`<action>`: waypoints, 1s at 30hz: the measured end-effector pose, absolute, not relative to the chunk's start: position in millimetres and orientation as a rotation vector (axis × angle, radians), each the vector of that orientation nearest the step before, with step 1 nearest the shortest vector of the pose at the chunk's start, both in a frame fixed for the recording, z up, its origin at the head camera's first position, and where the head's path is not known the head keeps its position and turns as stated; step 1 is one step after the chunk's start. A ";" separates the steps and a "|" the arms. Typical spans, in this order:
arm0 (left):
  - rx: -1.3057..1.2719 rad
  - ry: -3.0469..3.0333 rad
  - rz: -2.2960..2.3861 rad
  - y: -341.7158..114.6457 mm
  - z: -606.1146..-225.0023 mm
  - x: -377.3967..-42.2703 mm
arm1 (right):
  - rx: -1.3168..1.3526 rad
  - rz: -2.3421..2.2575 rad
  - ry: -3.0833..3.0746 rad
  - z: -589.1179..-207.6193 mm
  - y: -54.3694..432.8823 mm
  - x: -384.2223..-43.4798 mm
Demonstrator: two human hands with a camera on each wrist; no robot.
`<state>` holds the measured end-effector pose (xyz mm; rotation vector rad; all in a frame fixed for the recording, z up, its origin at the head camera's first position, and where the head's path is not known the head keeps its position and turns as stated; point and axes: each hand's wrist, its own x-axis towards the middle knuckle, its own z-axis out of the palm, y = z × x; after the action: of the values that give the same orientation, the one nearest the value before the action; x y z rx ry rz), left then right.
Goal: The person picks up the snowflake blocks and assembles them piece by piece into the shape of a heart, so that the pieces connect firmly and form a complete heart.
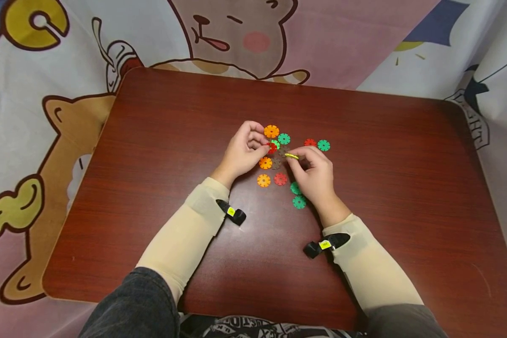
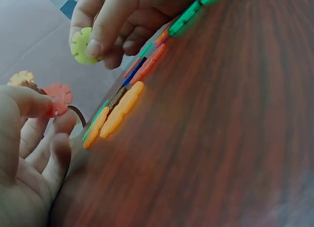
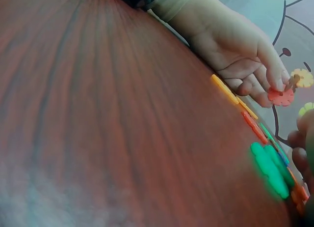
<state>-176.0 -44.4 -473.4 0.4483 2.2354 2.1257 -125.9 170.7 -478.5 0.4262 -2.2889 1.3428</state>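
Note:
My left hand (image 1: 244,151) pinches a red notched snowflake disc (image 2: 60,99) between thumb and fingers, above the table. A brown disc (image 2: 33,86), seen edge-on, links it to an orange-yellow disc (image 3: 302,78). In the head view, the orange disc (image 1: 272,131) shows beyond the left fingertips. My right hand (image 1: 316,170) pinches a yellow-green disc (image 2: 81,46) by its edge, just right of the red one. In the head view this yellow-green disc (image 1: 292,156) is nearly edge-on. The two hands are close together but apart.
Loose discs lie flat on the brown table (image 1: 152,141) below the hands: orange (image 1: 264,180), red (image 1: 280,179), green (image 1: 299,202) and several others. Another red disc (image 1: 310,143) and green disc (image 1: 323,145) lie beyond the right hand. A cartoon-print cloth (image 1: 334,42) hangs behind the table.

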 end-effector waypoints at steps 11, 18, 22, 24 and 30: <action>0.597 2.245 2.000 -45.5 -471.9 -174.7 | 0.387 1.307 -2.231 -462.2 160.8 -119.0; 0.610 2.249 1.948 -45.3 -470.8 -174.7 | 0.405 1.365 -2.208 -477.5 169.6 -124.8; 0.616 2.257 1.932 -46.0 -470.9 -174.6 | 0.451 1.359 -2.199 -479.4 171.8 -126.0; 0.622 2.261 1.927 -46.5 -471.5 -174.8 | 0.462 1.356 -2.195 -479.3 171.9 -126.1; 0.646 2.259 1.933 -47.1 -474.2 -175.8 | 0.495 1.311 -2.209 -478.1 171.8 -126.6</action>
<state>-175.8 -47.1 -474.2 0.6456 2.2586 1.9328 -126.6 171.8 -478.1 0.4950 -2.2093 1.3114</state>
